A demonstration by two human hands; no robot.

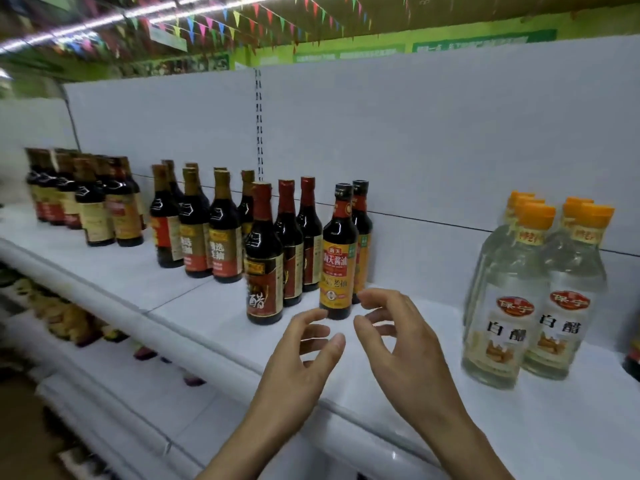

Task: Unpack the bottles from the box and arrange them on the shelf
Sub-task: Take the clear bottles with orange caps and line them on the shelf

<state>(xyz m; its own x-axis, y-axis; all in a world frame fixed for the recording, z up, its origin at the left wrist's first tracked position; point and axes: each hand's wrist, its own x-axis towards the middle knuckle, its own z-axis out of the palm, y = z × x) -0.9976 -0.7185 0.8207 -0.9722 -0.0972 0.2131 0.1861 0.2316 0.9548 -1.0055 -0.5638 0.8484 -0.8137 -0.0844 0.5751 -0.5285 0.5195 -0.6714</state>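
A dark soy sauce bottle with a yellow label (340, 265) stands upright near the front of the white shelf (194, 299), with a second like bottle (362, 233) behind it. My left hand (304, 358) and my right hand (405, 344) hover just in front of it, fingers loosely curled, holding nothing and not touching it. To its left stands a row of dark vinegar bottles with red caps (265, 258). The box is out of view.
Further left stand groups of dark bottles with gold caps (204, 223) and a darker group (86, 199). Clear white vinegar bottles with orange caps (533, 292) stand at the right. A white back panel (415, 133) closes the shelf. A lower shelf (104, 358) carries blurred goods.
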